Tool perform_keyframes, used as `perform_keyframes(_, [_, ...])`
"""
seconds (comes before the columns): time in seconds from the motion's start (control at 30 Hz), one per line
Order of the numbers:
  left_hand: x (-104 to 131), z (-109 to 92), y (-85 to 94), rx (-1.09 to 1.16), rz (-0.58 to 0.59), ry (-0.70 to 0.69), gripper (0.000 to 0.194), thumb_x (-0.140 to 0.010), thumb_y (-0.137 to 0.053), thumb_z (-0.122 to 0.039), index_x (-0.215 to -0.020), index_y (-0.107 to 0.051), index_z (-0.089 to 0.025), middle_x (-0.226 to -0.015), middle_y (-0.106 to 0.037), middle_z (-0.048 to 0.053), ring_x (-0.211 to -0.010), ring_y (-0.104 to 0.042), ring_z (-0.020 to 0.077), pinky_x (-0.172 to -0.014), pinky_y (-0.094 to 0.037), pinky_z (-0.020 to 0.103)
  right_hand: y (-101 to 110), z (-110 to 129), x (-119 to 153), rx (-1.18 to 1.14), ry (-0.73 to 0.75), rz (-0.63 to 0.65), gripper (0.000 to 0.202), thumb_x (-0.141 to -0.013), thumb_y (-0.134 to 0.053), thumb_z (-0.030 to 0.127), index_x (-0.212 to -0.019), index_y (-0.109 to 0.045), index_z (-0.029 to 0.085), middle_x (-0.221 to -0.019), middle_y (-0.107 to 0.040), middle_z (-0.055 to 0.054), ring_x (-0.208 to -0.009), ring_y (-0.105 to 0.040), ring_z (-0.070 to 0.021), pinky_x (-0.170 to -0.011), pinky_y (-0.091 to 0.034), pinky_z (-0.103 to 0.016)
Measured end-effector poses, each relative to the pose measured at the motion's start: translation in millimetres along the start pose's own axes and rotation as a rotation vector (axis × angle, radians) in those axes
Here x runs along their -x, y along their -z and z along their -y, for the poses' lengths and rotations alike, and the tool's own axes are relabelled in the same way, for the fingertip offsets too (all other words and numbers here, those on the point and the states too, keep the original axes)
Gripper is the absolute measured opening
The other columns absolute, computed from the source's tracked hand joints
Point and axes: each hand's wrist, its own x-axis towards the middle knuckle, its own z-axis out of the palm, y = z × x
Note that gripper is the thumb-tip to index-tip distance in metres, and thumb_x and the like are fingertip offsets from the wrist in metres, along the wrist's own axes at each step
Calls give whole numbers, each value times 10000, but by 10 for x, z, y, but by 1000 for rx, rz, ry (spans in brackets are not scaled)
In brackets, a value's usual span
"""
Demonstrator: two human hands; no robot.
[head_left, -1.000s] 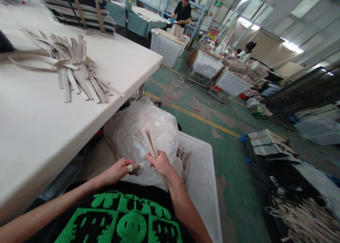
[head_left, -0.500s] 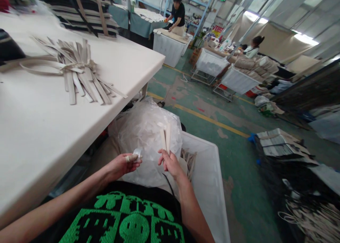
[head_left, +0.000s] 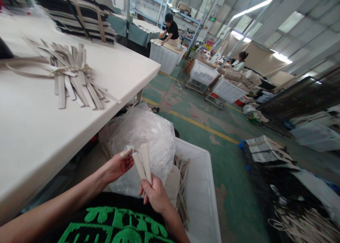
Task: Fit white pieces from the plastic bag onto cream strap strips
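My right hand [head_left: 154,191] is closed round the lower ends of a few flat beige straps [head_left: 145,161], which point up and fan slightly apart. Just left of the strap tops, my left hand [head_left: 120,167] has its fingers pinched on a small pale, shiny piece [head_left: 129,148], with a wrap round one finger. Both hands are over a clear plastic bag [head_left: 159,137] with whitish contents. A tied bundle of beige straps [head_left: 77,76] lies on the white table at the left.
The white table [head_left: 32,129] has its edge left of my hands; a strapped stack [head_left: 82,16] stands at its back. On my right is a white bin [head_left: 199,186] with straps inside. Two people work farther back near white bins [head_left: 164,57]. Dark bundles lie at the right.
My right hand has moved left and down with the straps, closer to my left hand. My left hand has shifted slightly left. The camera view has tilted and shifted a little.
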Motion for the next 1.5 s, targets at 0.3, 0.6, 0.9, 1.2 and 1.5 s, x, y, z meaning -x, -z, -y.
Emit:
perform_keyframes(0.3, [-21,30,2,16,27,-75,113,-903,-647,-183,-852,-731,-127,-788,-731,44,-623,-681,102,-590,-578,177,-40,-104,-56,120,-37,-60,280,-964,-465,435,-974,-552,169,-682,-615,23,-376,-484,-75,-370,-354,-182])
perform_keyframes(0.6, [-19,127,11,-51,13,-100,61,-847,-700,-119,-804,-743,-113,-801,-739,62,-607,-663,106,-579,-565,187,-45,-33,-105,191,-49,-75,337,-967,-462,499,-971,-554,175,-680,-625,17,-395,-497,-76,-395,-367,-182])
perform_keyframes(0.9, [16,87,-24,-16,-11,-138,77,-842,-709,-148,-772,-733,-128,-742,-720,49,-642,-664,121,-631,-557,202,188,180,25,-113,-77,48,574,-861,-556,655,-1135,-528,150,-728,-670,-14,-447,-577,-107,-429,-412,-197])
perform_keyframes(1.2, [283,244,-278,-261,239,-124,325,-621,-887,-389,-725,-773,-103,-748,-736,103,-714,-639,181,-696,-506,252,226,445,56,67,-10,-139,507,-875,-555,645,-938,-609,144,-610,-626,-4,-416,-534,-98,-408,-410,-193])
perform_keyframes(1.5, [540,105,-414,-352,350,-248,368,-681,-818,-486,-777,-790,-132,-755,-740,85,-751,-629,204,-774,-469,306,278,600,244,190,23,-208,480,-917,-524,608,-867,-624,141,-590,-603,-7,-430,-507,-87,-429,-395,-184])
